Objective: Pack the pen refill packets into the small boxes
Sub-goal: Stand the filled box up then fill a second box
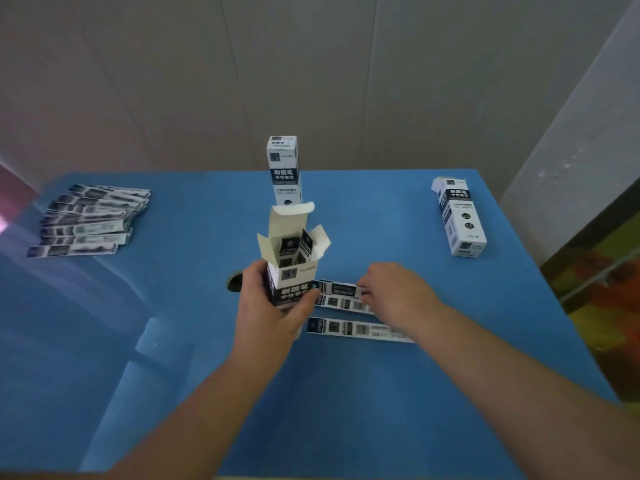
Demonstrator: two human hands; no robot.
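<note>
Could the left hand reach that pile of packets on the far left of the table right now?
Probably not at once: the left hand grips the open box. The table between it and the packet pile shows nothing in the way, so freeing the hand should do.

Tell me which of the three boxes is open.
The box gripped by the left hand, flaps up; the far box and right-hand box look closed.

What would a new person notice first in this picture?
The eye goes first to the open box, held upright by the left hand at the middle of the blue table, with packets already inside. Beside it the right hand reaches onto loose packets lying flat. A fanned pile of packets lies far left, and two more boxes stand behind and far right.
</note>
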